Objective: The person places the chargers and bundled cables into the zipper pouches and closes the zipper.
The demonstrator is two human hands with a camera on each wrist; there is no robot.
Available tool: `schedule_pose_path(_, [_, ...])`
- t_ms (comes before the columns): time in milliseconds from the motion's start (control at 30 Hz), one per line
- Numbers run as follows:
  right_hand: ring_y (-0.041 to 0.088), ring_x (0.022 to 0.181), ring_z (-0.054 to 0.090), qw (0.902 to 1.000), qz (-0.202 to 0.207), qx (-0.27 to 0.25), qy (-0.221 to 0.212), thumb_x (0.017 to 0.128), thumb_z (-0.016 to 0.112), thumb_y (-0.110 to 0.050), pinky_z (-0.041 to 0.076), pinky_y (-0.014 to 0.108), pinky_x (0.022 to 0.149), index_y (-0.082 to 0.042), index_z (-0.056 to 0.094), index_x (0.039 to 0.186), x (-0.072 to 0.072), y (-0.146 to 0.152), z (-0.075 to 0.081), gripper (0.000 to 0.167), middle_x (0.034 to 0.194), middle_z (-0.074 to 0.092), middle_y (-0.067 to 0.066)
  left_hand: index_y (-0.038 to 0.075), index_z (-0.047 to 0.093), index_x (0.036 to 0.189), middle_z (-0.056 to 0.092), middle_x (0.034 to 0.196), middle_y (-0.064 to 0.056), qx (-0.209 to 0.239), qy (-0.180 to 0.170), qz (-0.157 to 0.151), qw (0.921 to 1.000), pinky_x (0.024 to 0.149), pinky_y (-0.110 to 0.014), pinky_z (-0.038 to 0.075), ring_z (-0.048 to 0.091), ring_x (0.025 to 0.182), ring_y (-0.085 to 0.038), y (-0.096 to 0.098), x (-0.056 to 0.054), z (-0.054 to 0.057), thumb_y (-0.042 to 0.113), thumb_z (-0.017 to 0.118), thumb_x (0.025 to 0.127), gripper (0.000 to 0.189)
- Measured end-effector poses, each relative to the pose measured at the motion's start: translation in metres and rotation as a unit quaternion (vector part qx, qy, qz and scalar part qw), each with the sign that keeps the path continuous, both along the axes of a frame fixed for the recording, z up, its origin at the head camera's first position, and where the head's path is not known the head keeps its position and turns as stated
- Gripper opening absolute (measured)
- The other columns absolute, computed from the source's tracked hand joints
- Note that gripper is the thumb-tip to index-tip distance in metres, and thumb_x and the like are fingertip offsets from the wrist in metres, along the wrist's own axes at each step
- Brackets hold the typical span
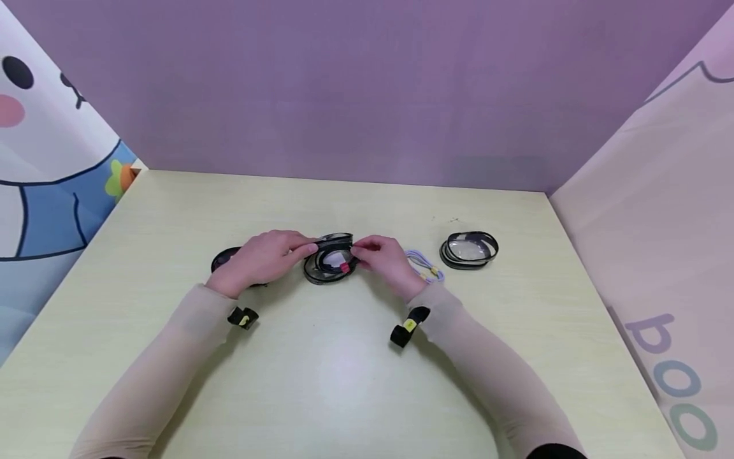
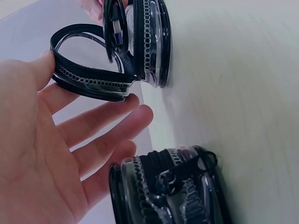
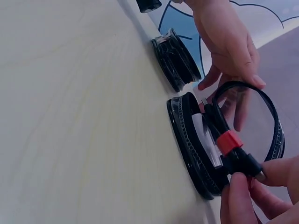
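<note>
A round clear zip case [image 1: 314, 275] with black trim stands unzipped on the table, its lid [image 2: 91, 78] raised. My left hand [image 1: 266, 258] holds that lid by the rim between thumb and index finger, the other fingers spread out below. Between the fingertips of my right hand [image 1: 387, 260] is a coiled black cable [image 3: 216, 119] bound with a red strap [image 3: 229, 142]; it lies over the open case. Something white [image 3: 205, 137] shows inside the case. Under my left hand, partly hidden, sits another black-trimmed zip case [image 2: 175, 186].
A bundled lilac cable [image 1: 421, 260] with yellow ties lies just beyond my right wrist. Farther right is a third round clear case [image 1: 469, 250]. A purple wall [image 1: 344, 95] rises behind the table [image 1: 321, 382], with printed panels at both sides.
</note>
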State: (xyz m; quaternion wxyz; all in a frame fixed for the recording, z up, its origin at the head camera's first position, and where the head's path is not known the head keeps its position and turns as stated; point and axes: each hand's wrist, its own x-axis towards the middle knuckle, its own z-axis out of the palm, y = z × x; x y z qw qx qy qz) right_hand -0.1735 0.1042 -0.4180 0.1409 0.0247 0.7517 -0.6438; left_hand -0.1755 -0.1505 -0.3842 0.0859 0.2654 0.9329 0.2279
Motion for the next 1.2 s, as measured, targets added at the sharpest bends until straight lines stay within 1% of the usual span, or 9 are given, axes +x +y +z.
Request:
schedule_pose_path(133, [0.022,0.095,0.067,0.9996,0.008,-0.026,-0.004,0.095,0.066,-0.005,0.055,0.03,0.087,0.006,0.066,0.117,0.001,0.0,0.001,0.025,0.113,0.068,0.017,0.017,0.061,0.139,0.065,0.13,-0.006,-0.001,0.002,0.0,1.0,0.102,-0.05,0.043,0.057,0.123,-0.028,0.0,0.0,-0.001,0.054,0.04,0.104,0.055])
schedule_pose_path(267, [0.025,0.104,0.065,0.9987,0.034,-0.036,0.014,0.091,0.066,-0.001,0.053,0.032,0.092,0.006,0.062,0.124,0.004,0.006,0.002,0.034,0.117,0.068,0.02,0.017,0.061,0.139,0.064,0.13,-0.006,0.002,0.003,0.0,1.0,0.102,-0.05,0.043,0.057,0.122,-0.028,0.0,0.0,-0.002,0.055,0.041,0.103,0.056])
schedule_pose_path(367, [0.022,0.103,0.065,0.998,0.05,-0.001,0.038,0.088,0.069,-0.001,0.052,0.031,0.091,0.003,0.064,0.123,0.006,0.009,0.001,0.035,0.115,0.069,0.016,0.017,0.062,0.138,0.065,0.129,-0.005,0.008,0.004,-0.001,1.0,0.102,-0.049,0.043,0.058,0.122,-0.027,0.001,0.0,-0.002,0.055,0.042,0.103,0.056])
schedule_pose_path(500, [0.021,0.098,0.065,0.9954,0.055,0.055,0.056,0.087,0.073,-0.005,0.052,0.031,0.087,-0.001,0.067,0.115,0.006,0.008,-0.001,0.029,0.109,0.07,0.01,0.019,0.063,0.138,0.064,0.13,-0.005,0.012,0.006,0.0,0.9999,0.104,-0.049,0.042,0.057,0.122,-0.027,0.002,0.001,-0.003,0.056,0.042,0.102,0.055])
schedule_pose_path(667, [0.02,0.091,0.065,0.9947,0.039,0.079,0.052,0.086,0.076,-0.007,0.052,0.03,0.081,-0.003,0.066,0.109,0.004,0.004,-0.005,0.025,0.102,0.067,0.008,0.023,0.061,0.139,0.052,0.145,-0.004,0.011,0.003,-0.004,0.9999,0.107,-0.05,0.038,0.049,0.132,-0.029,0.004,0.003,-0.004,0.059,0.042,0.101,0.056])
schedule_pose_path(800, [0.022,0.092,0.064,0.995,0.034,0.08,0.049,0.086,0.075,-0.004,0.053,0.03,0.08,-0.001,0.065,0.11,0.004,0.005,-0.006,0.026,0.104,0.066,0.011,0.024,0.061,0.139,0.044,0.153,-0.003,0.013,0.01,-0.028,0.9995,0.108,-0.05,0.038,0.043,0.137,-0.029,0.005,0.003,-0.005,0.055,0.048,0.1,0.051])
schedule_pose_path(900, [0.023,0.097,0.064,0.9946,0.03,0.086,0.05,0.088,0.07,-0.002,0.053,0.031,0.084,-0.001,0.065,0.116,0.005,0.007,-0.005,0.028,0.109,0.066,0.012,0.025,0.062,0.138,0.044,0.153,-0.005,0.022,0.017,-0.055,0.9981,0.108,-0.05,0.037,0.041,0.137,-0.031,0.006,0.003,-0.006,0.046,0.057,0.1,0.044])
schedule_pose_path(1033, [0.023,0.104,0.063,0.9945,0.033,0.087,0.047,0.093,0.066,-0.004,0.052,0.033,0.09,-0.002,0.064,0.124,0.005,0.009,-0.005,0.031,0.116,0.067,0.011,0.027,0.064,0.135,0.044,0.153,-0.006,0.04,0.012,-0.087,0.9953,0.109,-0.05,0.036,0.04,0.137,-0.032,0.009,0.004,-0.007,0.032,0.067,0.097,0.039])
schedule_pose_path(1200, [0.023,0.108,0.063,0.9953,0.052,0.072,0.037,0.095,0.063,-0.005,0.049,0.034,0.094,-0.002,0.063,0.128,0.006,0.008,-0.003,0.034,0.118,0.068,0.01,0.024,0.07,0.128,0.046,0.151,-0.008,0.053,0.007,-0.103,0.9933,0.11,-0.049,0.035,0.043,0.135,-0.032,0.012,0.004,-0.008,0.027,0.075,0.091,0.037])
